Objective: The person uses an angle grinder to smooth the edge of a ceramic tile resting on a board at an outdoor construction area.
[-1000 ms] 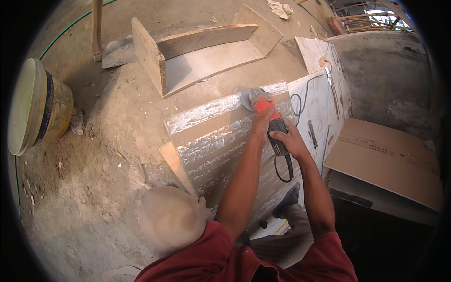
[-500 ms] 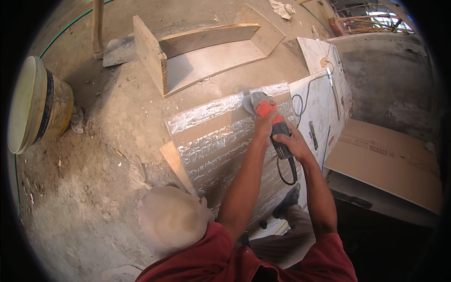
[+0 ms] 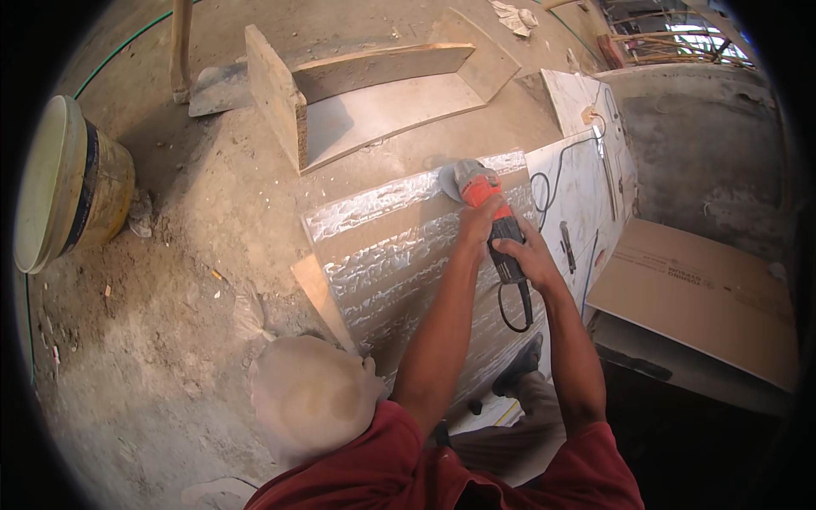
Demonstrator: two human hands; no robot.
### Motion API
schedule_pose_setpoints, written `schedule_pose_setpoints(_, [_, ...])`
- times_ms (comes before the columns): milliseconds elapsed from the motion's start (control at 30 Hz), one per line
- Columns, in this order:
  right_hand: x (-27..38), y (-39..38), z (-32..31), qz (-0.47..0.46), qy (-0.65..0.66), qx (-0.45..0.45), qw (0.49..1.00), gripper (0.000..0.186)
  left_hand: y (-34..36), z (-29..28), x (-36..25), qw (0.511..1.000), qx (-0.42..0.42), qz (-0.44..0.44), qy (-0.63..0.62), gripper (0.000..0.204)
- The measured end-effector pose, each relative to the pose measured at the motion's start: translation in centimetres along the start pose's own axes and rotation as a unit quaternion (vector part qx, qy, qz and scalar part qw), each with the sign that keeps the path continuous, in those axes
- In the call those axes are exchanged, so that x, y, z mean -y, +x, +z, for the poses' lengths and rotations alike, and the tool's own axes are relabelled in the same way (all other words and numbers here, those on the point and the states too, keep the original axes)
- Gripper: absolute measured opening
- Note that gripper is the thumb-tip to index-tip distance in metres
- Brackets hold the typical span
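Observation:
An orange-and-black angle grinder (image 3: pixel 493 212) is held in both my hands over a brown board with shiny silvery stripes (image 3: pixel 382 238). My left hand (image 3: pixel 479 223) is closed around the front of its body, close behind the metal head. Further back, my right hand (image 3: pixel 524 254) grips the dark rear part. The grinder's disc (image 3: pixel 449 180) is tilted at the board's far edge; whether it touches is hard to make out. From the tool's rear end a black cord (image 3: pixel 512 327) loops down beside the board.
A bucket (image 3: pixel 81 187) stands at left. Beyond the board are upright wooden planks (image 3: pixel 276 98) and a pale slab (image 3: pixel 395 115). At right lie a white sheet (image 3: pixel 557 191) with a cable and tools, and a brown panel (image 3: pixel 688 289). My shoe (image 3: pixel 520 367) is beside the striped board.
The grinder and both hands have shifted very slightly left relative to the board. The cord loop has swung a little left. Both hands keep their grip.

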State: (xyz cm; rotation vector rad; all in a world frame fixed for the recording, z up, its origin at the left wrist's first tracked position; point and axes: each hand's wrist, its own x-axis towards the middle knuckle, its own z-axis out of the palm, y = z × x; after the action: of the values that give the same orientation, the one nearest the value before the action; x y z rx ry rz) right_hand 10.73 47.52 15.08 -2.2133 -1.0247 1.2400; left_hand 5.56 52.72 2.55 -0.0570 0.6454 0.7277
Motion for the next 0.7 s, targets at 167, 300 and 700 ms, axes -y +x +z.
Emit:
schedule_pose_setpoints(167, [-0.1,-0.6,-0.6,0.023,-0.034,0.005,0.999,0.083,-1.0,0.2,0.4,1.000,0.000,-0.005,-0.004,0.038])
schedule_pose_setpoints(300, [-0.2,-0.7,-0.4,0.030,-0.017,0.001,0.999,0.084,-1.1,0.3,0.5,1.000,-0.006,0.003,-0.007,0.038])
schedule_pose_setpoints(700, [0.5,-0.5,-0.6,0.036,-0.033,-0.002,0.999,0.085,-0.5,0.2,0.5,1.000,-0.008,-0.003,-0.004,0.040])
